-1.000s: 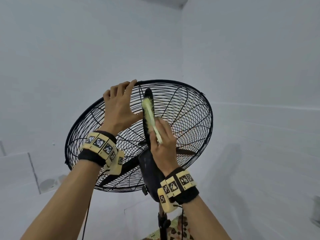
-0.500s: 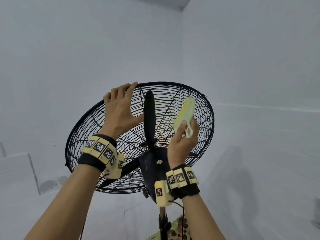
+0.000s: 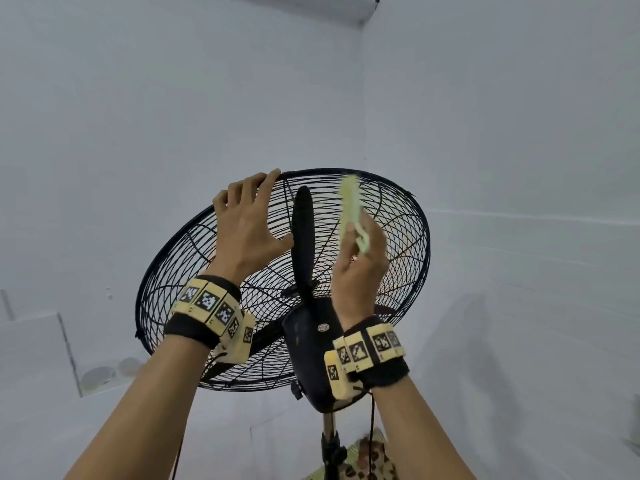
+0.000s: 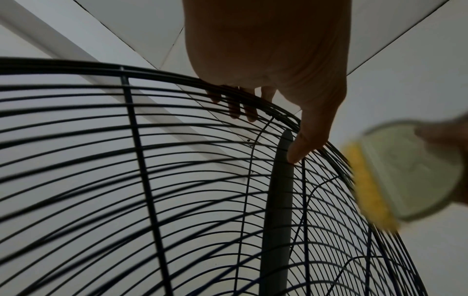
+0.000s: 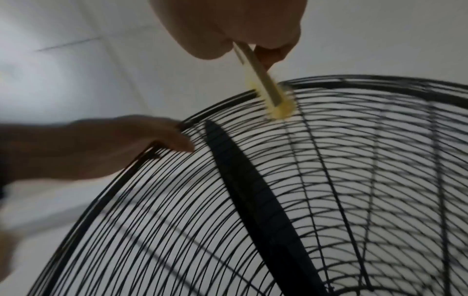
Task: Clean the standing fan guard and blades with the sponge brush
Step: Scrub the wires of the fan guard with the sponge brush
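A person's right hand [image 3: 360, 268] pinches the handle end of a pale green plastic sponge brush with a yellow sponge edge [image 3: 350, 206], holding it upright against the upper rim of a round black wire fan guard [image 3: 408, 237], while the left hand [image 3: 247, 233] steadies the same rim just to its left. The left grip is spread: its fingers [image 4: 236, 108] hook over the top of the rim and the thumb [image 4: 303, 144] presses the wires beside the tip of a dark, narrow fan blade [image 3: 302, 237].

The brush's long axis runs roughly parallel to that near-vertical blade, which stands between the two hands behind the wires. In the right wrist view the sponge tip [image 5: 276, 102] touches the wires at the rim, to the right of the blade tip [image 5: 215, 130]; the left wrist view shows the brush [image 4: 395, 176] blurred, its yellow edge facing the guard.

The right hand is the nearer one to the uncleaned stretch of guard, which appears to lie below the brush and around to the right. The stroke in hand seems to be a sweep over the guard's upper right wires, with the left hand bracing the tilted fan head on its black motor housing [image 3: 308, 355] and stand pole [image 3: 330, 441].
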`<state>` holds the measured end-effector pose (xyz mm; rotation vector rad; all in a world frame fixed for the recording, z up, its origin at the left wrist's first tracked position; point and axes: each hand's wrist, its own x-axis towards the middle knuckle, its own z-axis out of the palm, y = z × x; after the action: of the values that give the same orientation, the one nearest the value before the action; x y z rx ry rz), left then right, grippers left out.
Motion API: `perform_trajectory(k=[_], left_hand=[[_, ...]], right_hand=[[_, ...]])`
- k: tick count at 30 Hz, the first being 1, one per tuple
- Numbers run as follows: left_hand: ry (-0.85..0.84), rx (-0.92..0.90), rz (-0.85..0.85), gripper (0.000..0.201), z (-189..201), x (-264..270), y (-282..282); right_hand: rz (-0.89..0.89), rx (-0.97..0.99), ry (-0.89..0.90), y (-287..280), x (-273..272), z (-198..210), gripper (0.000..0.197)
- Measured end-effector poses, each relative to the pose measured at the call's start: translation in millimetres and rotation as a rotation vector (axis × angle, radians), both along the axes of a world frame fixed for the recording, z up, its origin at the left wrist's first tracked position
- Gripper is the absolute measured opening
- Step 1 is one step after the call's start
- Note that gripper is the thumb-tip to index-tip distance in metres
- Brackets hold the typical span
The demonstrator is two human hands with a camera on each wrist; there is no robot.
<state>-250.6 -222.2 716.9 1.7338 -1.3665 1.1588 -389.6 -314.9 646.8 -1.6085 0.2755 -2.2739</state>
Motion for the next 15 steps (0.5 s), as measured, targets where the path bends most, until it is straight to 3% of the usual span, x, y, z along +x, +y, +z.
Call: perform_trajectory(k=[3, 7, 8, 10, 13, 15], left_hand=[[0.001, -0.002, -0.009, 0.104, -0.9, 0.8, 0.3], [0.008, -0.013, -0.015, 0.101, -1.5, 2.5, 4.7], [0.003, -0.014, -0.01, 0.101, -1.8, 2.3, 4.2], [-0.001, -0.011, -0.002, 0.103, -1.5, 2.2, 1.1], [0.009, -0.005, -0.002, 0.107, -0.5, 2.2, -0.7], [0.013, -0.005, -0.01, 0.104, -0.7, 2.6, 1.8]], right_hand=[[0.062, -0.286, 0.21, 20.0, 7.9, -9.4, 0.036], [-0.001, 0.184, -0.179, -5.4, -10.5, 2.4, 0.036], [-0.025, 0.245, -0.198, -9.2, -12.4, 2.3, 0.036], [0.012, 0.13, -0.057, 2.4, -4.6, -2.2, 0.038], [0.095, -0.203, 0.268, 26.4, 9.5, -19.7, 0.04], [0.148, -0.116, 0.167, 21.5, 3.2, -13.0, 0.038]])
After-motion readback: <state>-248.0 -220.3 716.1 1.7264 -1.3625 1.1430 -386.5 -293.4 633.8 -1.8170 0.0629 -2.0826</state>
